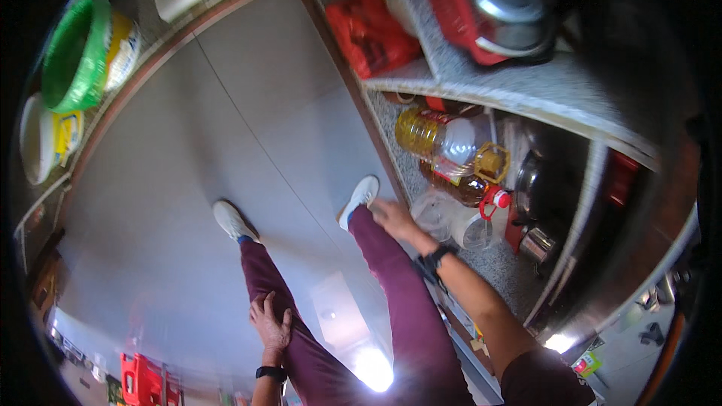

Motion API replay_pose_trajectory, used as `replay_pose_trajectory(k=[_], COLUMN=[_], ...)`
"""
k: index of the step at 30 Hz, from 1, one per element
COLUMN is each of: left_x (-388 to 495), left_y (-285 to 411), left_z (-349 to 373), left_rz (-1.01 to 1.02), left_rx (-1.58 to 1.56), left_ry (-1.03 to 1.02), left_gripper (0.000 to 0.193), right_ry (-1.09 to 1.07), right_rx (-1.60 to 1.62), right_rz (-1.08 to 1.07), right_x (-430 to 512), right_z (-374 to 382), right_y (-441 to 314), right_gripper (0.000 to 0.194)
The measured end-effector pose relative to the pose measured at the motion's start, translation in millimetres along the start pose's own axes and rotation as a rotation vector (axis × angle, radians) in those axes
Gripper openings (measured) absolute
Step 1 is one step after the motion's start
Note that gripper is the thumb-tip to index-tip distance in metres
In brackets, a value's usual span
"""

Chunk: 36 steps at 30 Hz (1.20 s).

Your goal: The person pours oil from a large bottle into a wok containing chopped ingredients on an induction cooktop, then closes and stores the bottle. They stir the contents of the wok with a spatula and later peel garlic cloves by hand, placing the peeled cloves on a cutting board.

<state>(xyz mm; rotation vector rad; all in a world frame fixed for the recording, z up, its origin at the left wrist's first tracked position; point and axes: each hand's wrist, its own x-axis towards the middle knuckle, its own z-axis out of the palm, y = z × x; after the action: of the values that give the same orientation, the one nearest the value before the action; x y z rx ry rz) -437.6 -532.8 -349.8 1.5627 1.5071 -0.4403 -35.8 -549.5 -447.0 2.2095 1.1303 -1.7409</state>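
Note:
My left hand lies on the left leg of my maroon trousers, its fingers spread and nothing in it. Somewhat blurred, my right hand reaches down beside my right shin and white shoe, with nothing visible in its fingers. Just right of it, on a speckled stone shelf inside a cabinet, are clear plastic containers. A large bottle of yellow oil with a yellow cap is beside them. Next to it is a bottle of amber liquid with a red cap and handle.
A metal pot and a metal cup stand deeper in the cabinet. A red plastic bag and a metal-lidded vessel are above. Green-lined and white buckets line the left edge. A red plastic object is bottom left.

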Motion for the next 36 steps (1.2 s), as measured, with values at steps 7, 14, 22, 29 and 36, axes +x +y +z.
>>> replay_pose_trajectory(k=[7,14,22,29,36], left_x=[1,36,-39,-162,-195], left_y=[-31,-88,128,389,531], left_z=[-99,-247,-371,-317,-263], left_rz=[-0.017,0.206,0.312,0.741,0.544], left_rx=[0.176,-0.117,-0.328,-0.521,-0.7], left_ry=[-0.235,-0.46,-0.525,-1.14,-1.315], left_gripper=[0.093,0.069,0.063,0.074,0.056], right_ry=[0.194,0.354,0.481,0.667,0.814], right_rx=[0.213,0.646,0.787,1.343,1.737], right_rz=[0.233,0.311,0.439,0.564,0.524], right_x=[-194,-320,-389,-410,-392], right_z=[22,60,182,245,257], right_y=[-72,-124,-97,-66,-49], right_gripper=[0.042,0.032,0.024,0.025,0.019])
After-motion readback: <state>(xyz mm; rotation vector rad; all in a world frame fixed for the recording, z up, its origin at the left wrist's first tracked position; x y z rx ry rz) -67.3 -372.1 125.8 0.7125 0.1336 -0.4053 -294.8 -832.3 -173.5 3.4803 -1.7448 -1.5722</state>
